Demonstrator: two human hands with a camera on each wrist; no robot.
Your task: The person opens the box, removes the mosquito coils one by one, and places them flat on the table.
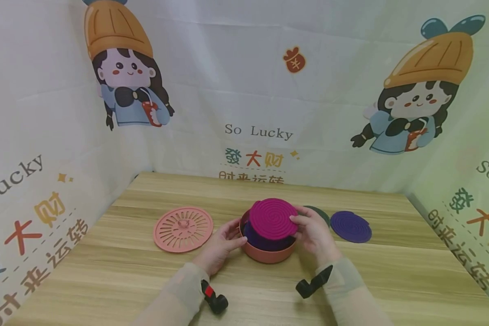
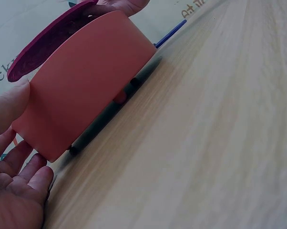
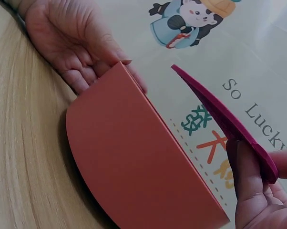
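Note:
A magenta round coaster with a spiral groove pattern is pinched by my right hand between thumb and fingers at its right edge. It is held tilted above a round salmon-coloured holder, and its underside is clear of the rim in the right wrist view. Dark blue shows inside the holder below it. My left hand grips the holder's left side, thumb at the rim and fingers against the outer wall. How many pieces lie inside is hidden.
A salmon slotted lid with a small knob lies on the wooden table to the left. On the right lie a dark green coaster, partly behind my right hand, and a blue coaster. Printed cloth stands behind the table.

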